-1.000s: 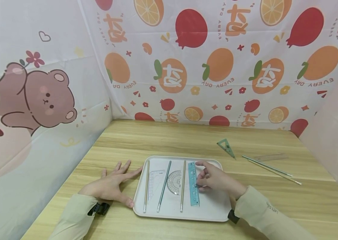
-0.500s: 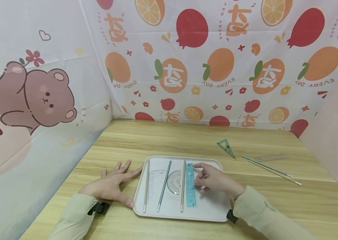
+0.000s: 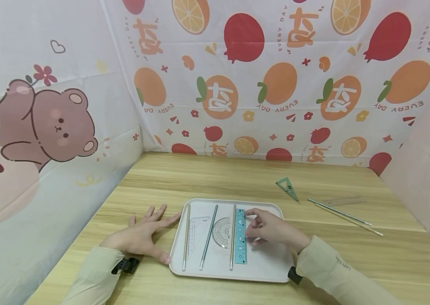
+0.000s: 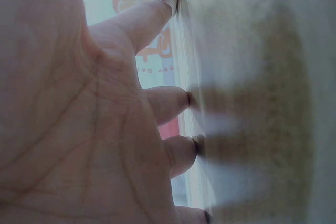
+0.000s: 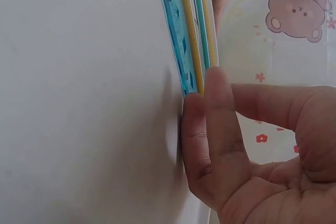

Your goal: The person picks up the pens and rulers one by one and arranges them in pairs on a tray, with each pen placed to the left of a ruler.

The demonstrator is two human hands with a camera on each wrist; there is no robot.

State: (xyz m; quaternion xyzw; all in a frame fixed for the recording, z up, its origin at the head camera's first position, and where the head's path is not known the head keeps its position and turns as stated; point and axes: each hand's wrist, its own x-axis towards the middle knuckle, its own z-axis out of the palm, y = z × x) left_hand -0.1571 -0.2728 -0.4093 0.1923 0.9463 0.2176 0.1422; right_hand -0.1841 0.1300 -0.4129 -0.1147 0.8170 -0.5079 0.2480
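A light-blue ruler (image 3: 240, 248) lies flat on the white tray (image 3: 268, 267), close along the right side of a gold pencil (image 3: 232, 237). My right hand (image 3: 272, 228) touches the ruler's right edge with bent fingertips; in the right wrist view the fingers (image 5: 197, 135) partly hide the ruler (image 5: 179, 40). Further left on the tray are a clear protractor (image 3: 221, 233), a teal pencil (image 3: 209, 237), a clear set square (image 3: 199, 224) and another gold pencil (image 3: 186, 237). With fingers spread, my left hand (image 3: 142, 235) rests on the table, thumb and index finger at the tray's left rim.
Behind the tray on the wooden table (image 3: 207, 173) lies a small green set square (image 3: 292, 192). To the right are a teal pencil (image 3: 339, 211), a gold pencil (image 3: 348, 219) and a clear ruler (image 3: 344, 200). Printed cloth (image 3: 188, 123) encloses the back and sides.
The blue ruler has shifted left and straightened until it lies next to the right gold pencil. My right hand has moved slightly left with it; my left hand has stayed in place.
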